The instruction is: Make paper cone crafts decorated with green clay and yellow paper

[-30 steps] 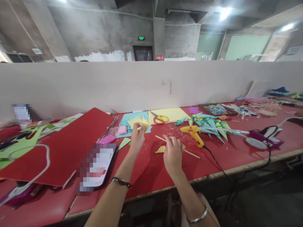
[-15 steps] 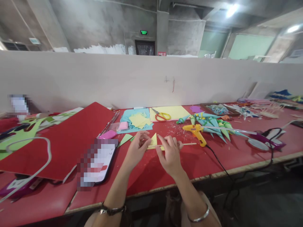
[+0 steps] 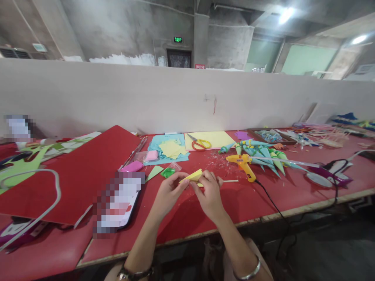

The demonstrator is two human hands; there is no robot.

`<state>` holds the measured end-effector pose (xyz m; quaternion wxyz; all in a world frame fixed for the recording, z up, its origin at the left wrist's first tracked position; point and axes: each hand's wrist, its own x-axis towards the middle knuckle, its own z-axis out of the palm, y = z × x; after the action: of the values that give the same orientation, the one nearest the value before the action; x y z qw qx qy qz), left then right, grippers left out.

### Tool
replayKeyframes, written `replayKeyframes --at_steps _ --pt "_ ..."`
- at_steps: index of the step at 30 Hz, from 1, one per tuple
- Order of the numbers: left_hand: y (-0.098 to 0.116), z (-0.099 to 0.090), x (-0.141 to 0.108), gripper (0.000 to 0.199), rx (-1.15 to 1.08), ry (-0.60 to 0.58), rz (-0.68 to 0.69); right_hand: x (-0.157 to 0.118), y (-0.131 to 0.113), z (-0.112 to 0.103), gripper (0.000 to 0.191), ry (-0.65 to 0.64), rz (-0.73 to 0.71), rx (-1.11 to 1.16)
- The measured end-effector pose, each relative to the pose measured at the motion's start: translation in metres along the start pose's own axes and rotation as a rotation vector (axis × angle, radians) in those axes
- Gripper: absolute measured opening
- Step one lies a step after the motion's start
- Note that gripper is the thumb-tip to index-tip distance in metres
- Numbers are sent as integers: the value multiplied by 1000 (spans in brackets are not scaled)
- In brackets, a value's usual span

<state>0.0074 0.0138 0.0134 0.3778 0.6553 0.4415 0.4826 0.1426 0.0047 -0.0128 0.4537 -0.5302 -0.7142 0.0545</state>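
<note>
Over the front middle of the red table, my left hand (image 3: pixel 171 193) pinches the left end of a piece of yellow paper (image 3: pixel 194 176), which is bent over. At the paper's right end, my right hand (image 3: pixel 210 190) is closed with its thumb and fingers on it. A thin pale stick (image 3: pixel 231 181) sticks out to the right from behind my right hand; its other end is hidden by the hand and paper. Just beyond my left hand lies a small green bundle (image 3: pixel 168 172), beside a light green paper triangle (image 3: pixel 154 173).
A yellow glue gun (image 3: pixel 244 166) lies right of my hands, its black cord running off the front edge. Behind it are several blue-green paper cones (image 3: pixel 263 150). Scissors (image 3: pixel 199 143) rest on yellow sheets at the back. A phone (image 3: pixel 121 203) and a red board (image 3: pixel 79 175) lie left.
The yellow paper stood as an upright triangle by the stick; now it is folded over between my fingers. My left fingers have closed on it. The stick's visible end has shifted slightly left.
</note>
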Motion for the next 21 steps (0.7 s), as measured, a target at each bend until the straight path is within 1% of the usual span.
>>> replayKeyframes --at_steps 2,5,11,15,18,21 --pt "0 -2 -3 18 94 -6 3 0 0 0 18 0 36 49" --pt "1 -3 -5 21 227 30 21 1 0 -1 18 -2 62 109" --pt "5 0 -6 18 300 75 131 1 -1 -1 23 -14 79 144" --pt "6 1 -7 19 390 40 194 1 1 -1 27 -1 79 130" --pt "6 1 -7 20 432 19 219 2 2 -1 27 9 75 116" --pt "6 -1 -7 21 435 23 203 2 3 -1 28 12 67 151"
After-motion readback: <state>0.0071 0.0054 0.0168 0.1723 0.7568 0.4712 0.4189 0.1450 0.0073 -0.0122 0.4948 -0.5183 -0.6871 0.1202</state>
